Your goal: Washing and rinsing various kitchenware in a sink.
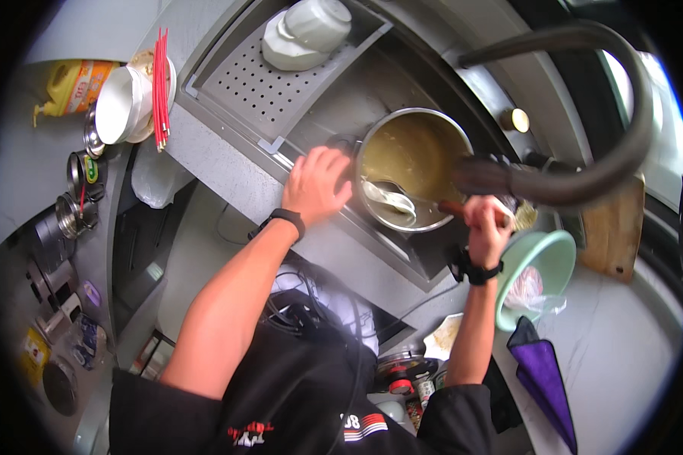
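In the sink stands a steel pot (pixel 464 133) with cloudy, yellowish liquid or residue inside. White spoons (pixel 390 199), apparently ceramic, lie in its near left part. My right hand (pixel 488 222) grips a brown-handled utensil (pixel 451 209) at the pot's right rim. Its thin metal shaft reaches into the pot, and its far end is hard to make out among the spoons. My left hand (pixel 317 185), slightly blurred, is over the sink's front edge beside the pot's dark side handle (pixel 346 142). Whether its fingers hold that handle is unclear.
White bowls (pixel 299 42) sit on a perforated drain tray (pixel 250 85). A dark faucet (pixel 580 190) arches over the right side. Right of the sink are a green basin (pixel 503 313), a cutting board (pixel 612 233) and a purple cloth (pixel 538 375). Red chopsticks (pixel 160 91) rest across stacked dishes at left.
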A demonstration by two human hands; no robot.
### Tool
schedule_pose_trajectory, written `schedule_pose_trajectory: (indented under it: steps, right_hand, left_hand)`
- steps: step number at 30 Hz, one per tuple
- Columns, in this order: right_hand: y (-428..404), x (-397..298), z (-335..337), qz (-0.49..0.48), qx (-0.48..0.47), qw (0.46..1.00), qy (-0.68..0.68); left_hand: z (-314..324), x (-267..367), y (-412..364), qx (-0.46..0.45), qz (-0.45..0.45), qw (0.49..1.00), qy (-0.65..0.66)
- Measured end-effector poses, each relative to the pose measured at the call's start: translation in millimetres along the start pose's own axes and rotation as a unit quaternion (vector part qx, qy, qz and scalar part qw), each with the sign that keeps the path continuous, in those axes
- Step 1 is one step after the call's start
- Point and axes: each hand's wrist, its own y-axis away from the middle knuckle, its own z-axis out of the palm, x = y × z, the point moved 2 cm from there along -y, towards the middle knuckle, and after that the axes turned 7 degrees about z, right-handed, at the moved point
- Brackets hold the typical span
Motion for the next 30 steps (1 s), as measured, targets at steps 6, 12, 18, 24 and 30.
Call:
schedule_pose_trajectory:
  steps: [6, 12, 18, 24, 30]
  right_hand:
    - [8.1, 2.1, -3.0, 0.043, 0.013, 0.999, 0.024]
    - [20.5, 11.2, -18.0, 0.050, 0.070, 0.996, -0.024]
    - [28.9, 24.6, -27.6, 0.039, 0.121, 0.991, -0.041]
    - [29.6, 24.4, -39.0, 0.059, 0.152, 0.984, -0.072]
    - [27.4, 18.5, -43.2, 0.070, 0.170, 0.978, -0.099]
  left_hand:
    - [-2.2, 21.0, -7.0, 0.025, -0.023, 0.998, 0.055]
    - [42.5, 99.7, -44.2, -0.205, 0.264, 0.942, 0.014]
    - [94.4, 106.5, -52.0, -0.414, 0.162, 0.891, -0.089]
    - [118.2, 86.6, -51.8, -0.484, 0.044, 0.870, -0.081]
    - [136.8, 83.0, -53.7, -0.514, 0.068, 0.846, -0.127]
